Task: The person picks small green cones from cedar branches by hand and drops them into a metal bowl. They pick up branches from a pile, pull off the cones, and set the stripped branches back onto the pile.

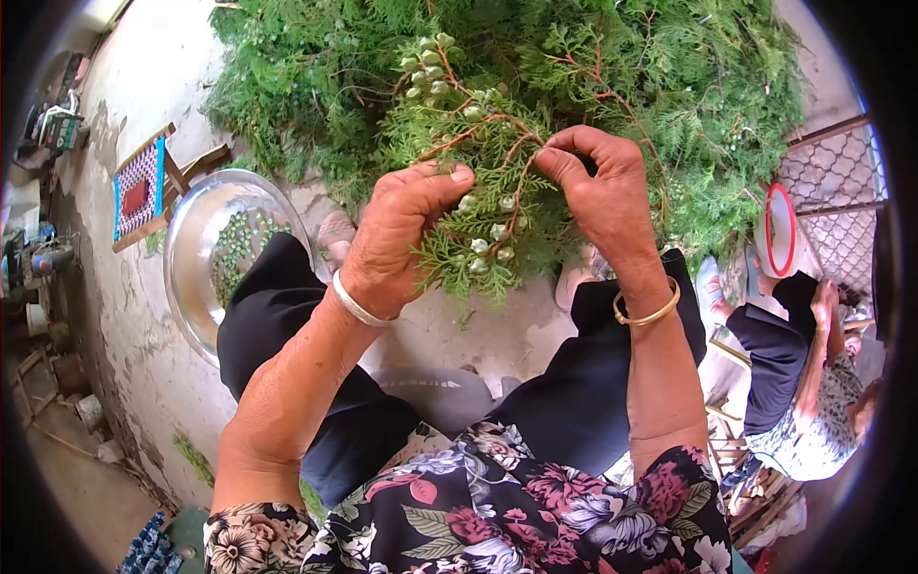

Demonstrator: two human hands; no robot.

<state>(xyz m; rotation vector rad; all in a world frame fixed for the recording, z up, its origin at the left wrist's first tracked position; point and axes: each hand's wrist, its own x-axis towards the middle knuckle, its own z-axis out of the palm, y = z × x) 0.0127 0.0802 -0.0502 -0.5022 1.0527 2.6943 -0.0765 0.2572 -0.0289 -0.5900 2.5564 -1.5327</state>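
Note:
My right hand [602, 187] pinches the reddish stem of a leafy evergreen branch [516, 196] between thumb and fingers, holding it up before me. Pale green seed cones [499, 232] hang on its lower twigs, and more cones [427, 67] cluster at the upper left. Against the left side of the foliage, my left hand [406, 215] has its fingers curled and closed; whatever lies inside them is hidden. To my left a wide metal basin [175, 277] contains many small green cones [239, 251]. Behind the branch spreads a large heap of cut evergreen branches [316, 77].
A low stool with a woven seat [141, 191] stands beyond the basin. Another person [803, 421] sits at the right, near a red-rimmed white container [780, 230] and a metal lattice [837, 172]. Assorted items line the wall at far left.

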